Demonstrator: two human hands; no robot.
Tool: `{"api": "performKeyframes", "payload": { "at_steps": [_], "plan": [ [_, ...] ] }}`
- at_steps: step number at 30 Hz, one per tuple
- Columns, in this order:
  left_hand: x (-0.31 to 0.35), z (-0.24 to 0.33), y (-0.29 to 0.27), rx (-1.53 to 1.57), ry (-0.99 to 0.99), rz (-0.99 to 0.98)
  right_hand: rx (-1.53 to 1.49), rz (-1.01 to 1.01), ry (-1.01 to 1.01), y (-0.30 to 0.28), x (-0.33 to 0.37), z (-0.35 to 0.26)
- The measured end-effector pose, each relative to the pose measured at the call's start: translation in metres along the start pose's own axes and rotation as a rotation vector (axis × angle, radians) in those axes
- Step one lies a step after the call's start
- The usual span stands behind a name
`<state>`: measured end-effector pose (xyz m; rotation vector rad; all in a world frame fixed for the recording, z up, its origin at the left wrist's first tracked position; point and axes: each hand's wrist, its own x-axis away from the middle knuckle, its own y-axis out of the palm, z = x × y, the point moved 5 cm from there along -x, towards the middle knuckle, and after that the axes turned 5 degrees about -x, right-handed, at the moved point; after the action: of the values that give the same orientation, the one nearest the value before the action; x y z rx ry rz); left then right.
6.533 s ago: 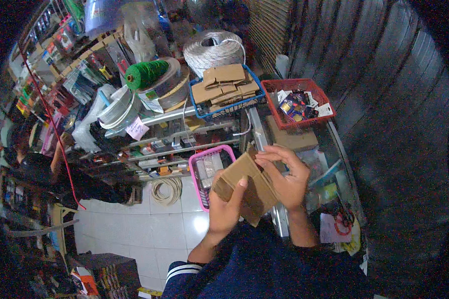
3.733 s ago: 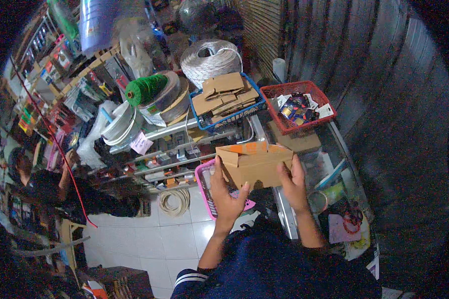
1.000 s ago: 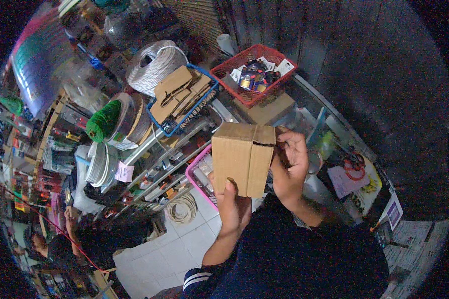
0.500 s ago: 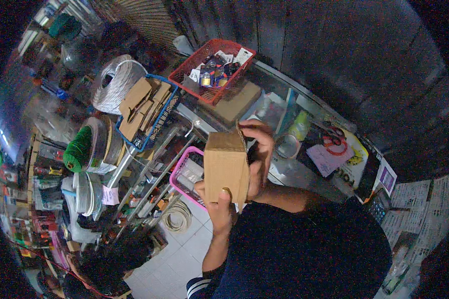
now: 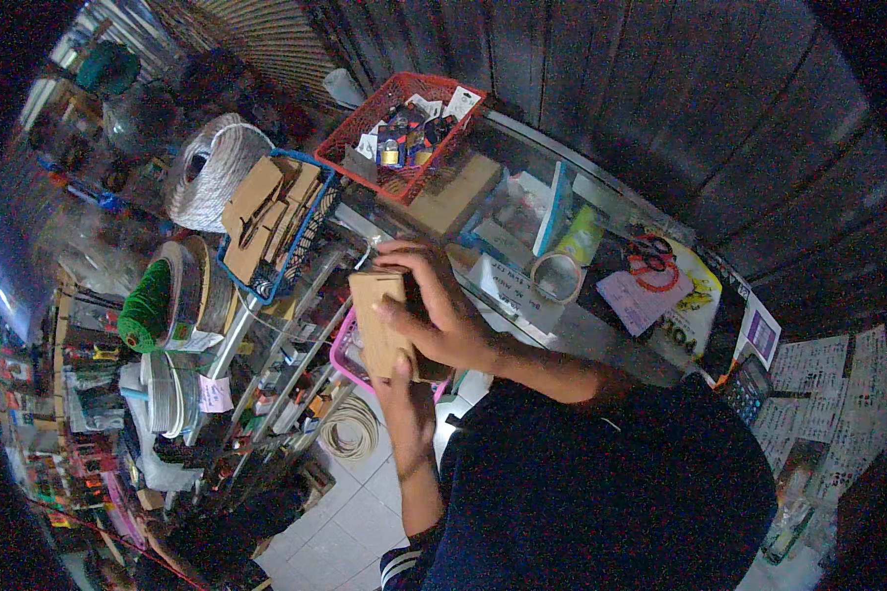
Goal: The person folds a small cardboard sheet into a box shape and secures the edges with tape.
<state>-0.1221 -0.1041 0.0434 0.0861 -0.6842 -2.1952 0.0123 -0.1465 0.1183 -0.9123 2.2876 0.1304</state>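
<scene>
A small brown cardboard box (image 5: 373,330) is held upright between my two hands, in front of my chest. My left hand (image 5: 404,409) grips it from below, with the thumb against its lower edge. My right hand (image 5: 443,315) wraps round the upper right side, its fingers over the top and its thumb on the near face. The box's far side and most of its right side are hidden by the hands. Behind and below it stands a pink basket (image 5: 341,362), partly covered by the box and hands.
A glass counter (image 5: 650,360) bears a red basket (image 5: 347,175) of packaged padlocks, a tape roll (image 5: 577,279), red scissors (image 5: 657,279) and a calculator (image 5: 747,392). To the left are a blue basket (image 5: 284,286) with cardboard, rope rolls (image 5: 217,172) and green twine (image 5: 146,310).
The box has moved left and turned, so a narrower face now shows. My right hand has shifted left from its side to over its top and near face. My left hand still holds it from below.
</scene>
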Motion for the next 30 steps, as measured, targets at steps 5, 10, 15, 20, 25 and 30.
{"api": "performKeyframes", "payload": {
  "at_steps": [5, 10, 15, 20, 25, 30],
  "plan": [
    [0.006, 0.027, -0.023, -0.372, 0.175, -0.067, 0.040, -0.454, -0.102, 0.007, 0.002, -0.002],
    [0.005, 0.026, -0.025, -0.435, 0.185, -0.070, 0.151, -0.515, -0.066, 0.010, 0.006, 0.006],
    [-0.007, 0.000, -0.032, -0.050, -0.072, 0.043, 0.113, -0.384, -0.087, 0.021, 0.004, 0.012],
    [-0.032, -0.019, -0.017, -0.036, -0.082, -0.025, 0.146, -0.212, -0.061, 0.003, 0.021, 0.036],
    [-0.056, -0.036, -0.010, -0.508, 0.121, -0.115, 0.325, -0.279, 0.017, -0.029, 0.041, 0.057],
    [-0.079, -0.052, 0.006, -0.981, 0.657, -0.216, 0.313, -0.393, 0.287, -0.113, 0.045, 0.050]
  ]
}}
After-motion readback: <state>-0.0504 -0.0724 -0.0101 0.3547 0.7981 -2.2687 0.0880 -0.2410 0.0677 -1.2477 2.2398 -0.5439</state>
